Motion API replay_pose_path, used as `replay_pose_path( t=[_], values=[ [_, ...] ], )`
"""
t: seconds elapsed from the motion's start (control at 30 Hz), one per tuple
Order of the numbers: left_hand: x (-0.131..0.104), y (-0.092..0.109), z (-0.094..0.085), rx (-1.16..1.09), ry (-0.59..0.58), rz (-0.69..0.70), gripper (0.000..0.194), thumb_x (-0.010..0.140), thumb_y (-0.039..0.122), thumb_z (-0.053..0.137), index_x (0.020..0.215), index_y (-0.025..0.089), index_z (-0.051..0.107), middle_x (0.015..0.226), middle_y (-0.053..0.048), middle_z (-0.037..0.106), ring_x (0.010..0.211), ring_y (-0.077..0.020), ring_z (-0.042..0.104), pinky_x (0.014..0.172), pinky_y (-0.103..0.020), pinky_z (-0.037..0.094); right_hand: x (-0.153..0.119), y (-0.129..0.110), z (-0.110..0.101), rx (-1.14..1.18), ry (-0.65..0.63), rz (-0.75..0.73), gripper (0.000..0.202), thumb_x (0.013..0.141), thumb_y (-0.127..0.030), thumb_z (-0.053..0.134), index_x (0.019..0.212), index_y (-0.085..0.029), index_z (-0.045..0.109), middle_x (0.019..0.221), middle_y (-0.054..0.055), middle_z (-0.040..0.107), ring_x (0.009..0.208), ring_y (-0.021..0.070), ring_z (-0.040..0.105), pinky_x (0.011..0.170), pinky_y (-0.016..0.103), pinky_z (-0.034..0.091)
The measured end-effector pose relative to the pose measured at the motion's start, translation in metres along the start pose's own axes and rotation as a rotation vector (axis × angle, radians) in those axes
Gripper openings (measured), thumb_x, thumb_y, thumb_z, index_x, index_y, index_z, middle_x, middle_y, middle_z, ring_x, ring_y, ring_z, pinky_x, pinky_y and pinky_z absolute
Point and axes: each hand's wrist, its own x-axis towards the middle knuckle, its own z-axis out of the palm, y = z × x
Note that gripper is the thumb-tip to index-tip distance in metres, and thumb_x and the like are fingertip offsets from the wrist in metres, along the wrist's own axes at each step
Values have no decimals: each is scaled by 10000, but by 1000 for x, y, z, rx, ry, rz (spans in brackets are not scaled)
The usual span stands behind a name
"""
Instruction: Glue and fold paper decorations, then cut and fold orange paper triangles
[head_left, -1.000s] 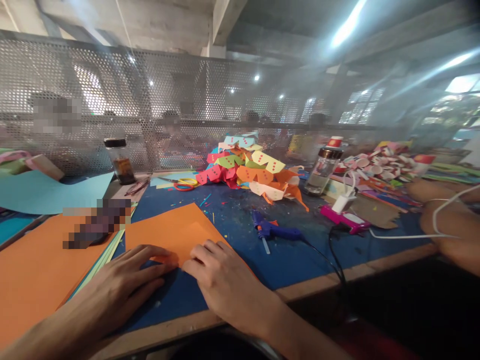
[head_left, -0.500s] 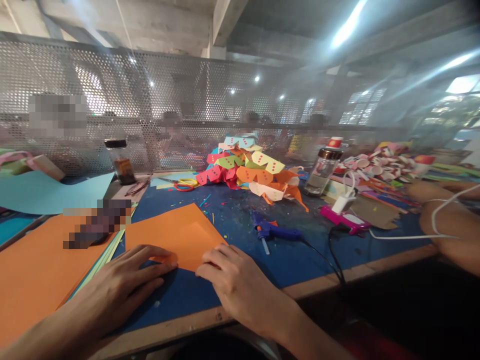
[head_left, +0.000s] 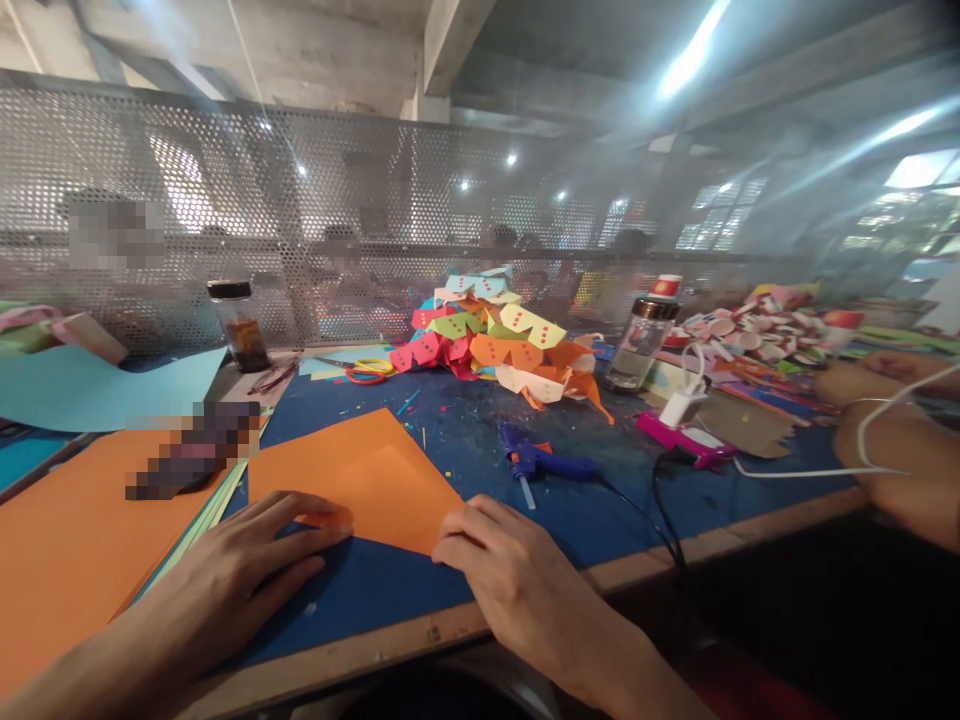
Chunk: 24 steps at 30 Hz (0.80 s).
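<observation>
A sheet of orange paper lies on the blue tabletop in front of me, and its near edge looks folded over. My left hand rests at the near left of the sheet, fingers stretched out and the tips pressing on its edge. At the right corner of the sheet, the fingers of my right hand are curled and pressed together on the paper. The tips of the right fingers are partly hidden.
A blue glue gun lies right of the sheet. Behind it are folded paper shapes, scissors and a glass bottle. Orange sheets are stacked at left. A pink power strip and another person's arm are at right.
My right hand has slid to the right along the near edge of the orange paper, to its right corner. My left hand stays in place.
</observation>
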Motion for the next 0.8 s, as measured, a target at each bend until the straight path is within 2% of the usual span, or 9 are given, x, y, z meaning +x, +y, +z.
replay_pose_path(
  t=[0.33, 0.8],
  values=[
    [-1, -6, 0, 23, -36, 22, 320, 1025, 378, 482, 1306, 382, 634, 1326, -27, 642, 1124, -196, 675, 939, -302, 574, -26, 7, -4, 32, 107, 27, 288, 954, 16, 439, 991, -177, 649, 1021, 43, 634, 959, 178, 559, 836, 320, 518],
    [-3, -8, 0, 52, 49, 17, 303, 1012, 373, 504, 1276, 364, 652, 1258, 11, 699, 1087, -168, 703, 910, -251, 585, -38, 8, -6, 18, 279, -7, 297, 943, 8, 456, 1037, -187, 660, 1021, 57, 709, 964, 189, 641, 817, 340, 589]
  ],
)
